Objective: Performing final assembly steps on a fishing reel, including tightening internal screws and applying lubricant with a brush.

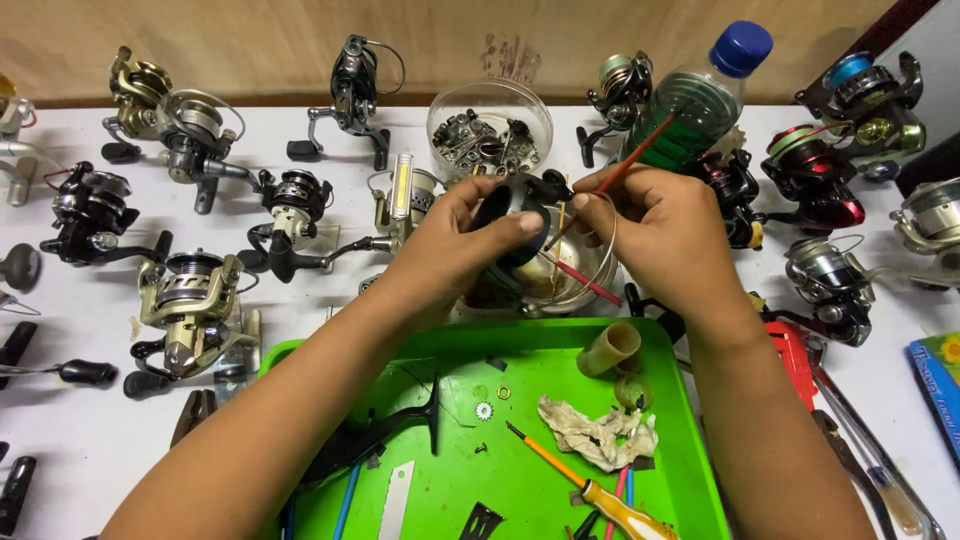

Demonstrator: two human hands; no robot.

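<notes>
the black reel body (512, 215) sits in mid-air over a metal bowl (545, 285), just beyond the far edge of the green tray (690, 470). our left hand (450, 240) wraps it from the left, fingers and thumb closed around its shell. our right hand (665, 225) pinches a thin red-handled brush (640, 150) like a pen, the fingers closed on the shaft, the working end angled down into the reel's open side; the tip itself is hidden behind the body and fingers, so we cannot tell what it touches.

to do this well, we judge that the left grip should stay firm and the opening should face us, so the brush end can be seen. short, light strokes look wise, with the reel kept over the bowl so anything that drips or drops lands there.

a second red stick (585, 280) lies across the bowl. on the tray lie a crumpled rag (595, 435), an orange-handled screwdriver (590, 485), a small white gear (484, 410) and a brass washer (503, 392). a clear tub of parts (490, 135) and a green bottle with a blue cap (700, 100) stand beyond, among many spinning reels (190, 300) on the white table (80, 460).
</notes>
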